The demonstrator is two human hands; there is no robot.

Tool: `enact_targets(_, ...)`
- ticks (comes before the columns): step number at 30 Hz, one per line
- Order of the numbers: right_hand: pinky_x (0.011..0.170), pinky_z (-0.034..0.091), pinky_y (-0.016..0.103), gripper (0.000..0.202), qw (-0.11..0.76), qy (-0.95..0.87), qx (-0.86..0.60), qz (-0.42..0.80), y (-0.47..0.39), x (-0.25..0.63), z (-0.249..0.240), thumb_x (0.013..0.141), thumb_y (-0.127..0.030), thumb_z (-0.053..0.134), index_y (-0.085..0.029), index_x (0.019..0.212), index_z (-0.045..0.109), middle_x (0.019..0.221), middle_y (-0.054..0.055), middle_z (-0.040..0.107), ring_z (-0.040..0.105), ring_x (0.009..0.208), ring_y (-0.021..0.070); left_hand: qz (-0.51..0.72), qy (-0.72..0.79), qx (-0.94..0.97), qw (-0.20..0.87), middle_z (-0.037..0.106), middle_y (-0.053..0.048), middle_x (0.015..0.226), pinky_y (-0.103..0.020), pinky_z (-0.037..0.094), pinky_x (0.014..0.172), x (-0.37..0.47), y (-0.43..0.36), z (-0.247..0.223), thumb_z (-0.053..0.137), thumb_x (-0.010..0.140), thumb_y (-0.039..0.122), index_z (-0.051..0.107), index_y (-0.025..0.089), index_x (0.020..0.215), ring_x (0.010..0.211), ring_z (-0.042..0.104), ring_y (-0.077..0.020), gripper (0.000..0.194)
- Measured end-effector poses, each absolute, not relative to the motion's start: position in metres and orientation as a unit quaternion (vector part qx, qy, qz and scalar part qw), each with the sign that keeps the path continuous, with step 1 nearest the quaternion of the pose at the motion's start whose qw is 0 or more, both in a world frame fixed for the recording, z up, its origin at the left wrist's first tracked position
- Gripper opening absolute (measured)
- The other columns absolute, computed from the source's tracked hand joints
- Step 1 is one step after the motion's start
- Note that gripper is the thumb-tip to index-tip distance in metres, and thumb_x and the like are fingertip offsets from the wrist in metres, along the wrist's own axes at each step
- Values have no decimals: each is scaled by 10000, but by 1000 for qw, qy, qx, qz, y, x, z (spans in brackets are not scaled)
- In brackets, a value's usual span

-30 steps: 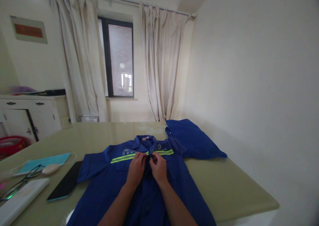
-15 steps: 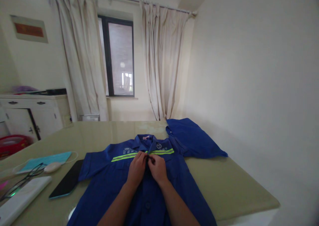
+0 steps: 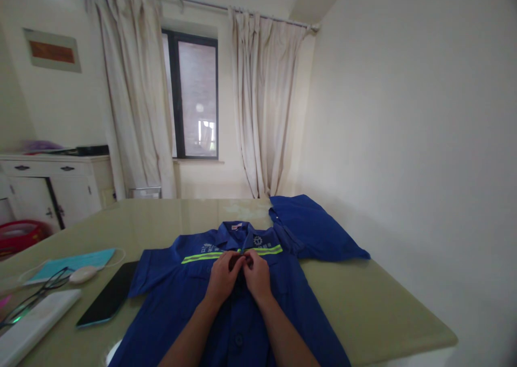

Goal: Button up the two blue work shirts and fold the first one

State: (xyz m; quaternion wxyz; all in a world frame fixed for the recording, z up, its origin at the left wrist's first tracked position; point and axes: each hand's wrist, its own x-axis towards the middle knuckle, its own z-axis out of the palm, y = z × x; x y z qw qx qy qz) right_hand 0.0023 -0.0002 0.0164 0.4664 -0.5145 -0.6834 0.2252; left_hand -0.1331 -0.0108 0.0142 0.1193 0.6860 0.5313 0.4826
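A blue short-sleeved shirt (image 3: 173, 302) with yellow-green stripes across the chest lies face up, its collar at the far end. At the front opening, just below the stripes, my left hand (image 3: 224, 275) pinches the shirt's edge. My right hand (image 3: 257, 275) is beside it, fingertips touching those of the left, also pinched on the shirt front. The fingers hide the exact bit of cloth or button between them. Lower on the front, a dark button (image 3: 238, 340) shows between my forearms.
Another blue garment (image 3: 319, 229) lies folded at the back right, touching the shirt's sleeve. Left on the table (image 3: 388, 307) are a black phone (image 3: 109, 294), a blue mask (image 3: 72, 264), glasses (image 3: 48, 283), a white mouse (image 3: 83, 274) and a white power strip (image 3: 40, 324).
The fingertips of both hands have shifted slightly on the shirt front, and my left thumb is now raised toward the right hand. The view has tilted up a little.
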Motion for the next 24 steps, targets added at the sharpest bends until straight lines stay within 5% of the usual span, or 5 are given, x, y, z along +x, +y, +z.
enact_targets(10, 720, 451, 271, 49, 502, -654, -516, 233, 9, 3, 8, 784, -182, 632, -206, 793, 675, 812, 27, 701, 641, 774, 199, 480, 547, 659, 189, 718, -15, 805, -301, 516, 725, -139, -2, 4, 528, 883, 320, 606, 220, 881, 760, 691, -203, 126)
enact_targets(13, 713, 447, 276, 43, 503, -644, -520, 248, 12, 3, 4, 775, -203, 629, -202, 784, 671, 798, 28, 698, 632, 754, 200, 445, 583, 661, 157, 679, 2, 805, -286, 485, 709, -135, -6, 5, 520, 880, 236, 568, 223, 923, 751, 663, -191, 65)
enact_targets(18, 690, 443, 280, 57, 493, -635, -527, 276, 16, 3, -1, 772, -218, 627, -203, 764, 681, 769, 22, 706, 635, 738, 206, 357, 616, 700, 47, 664, -24, 1011, -288, 485, 846, -132, -20, 16, 491, 930, 169, 544, 236, 1197, 976, 651, -193, 280)
enact_targets(24, 703, 456, 297, 140, 481, -647, -521, 279, 14, 5, 1, 822, -247, 602, -209, 727, 698, 747, 23, 723, 664, 742, 222, 307, 610, 730, -14, 620, -29, 1045, -302, 485, 873, -132, -25, 22, 411, 998, 212, 651, 252, 1056, 1017, 626, -207, 250)
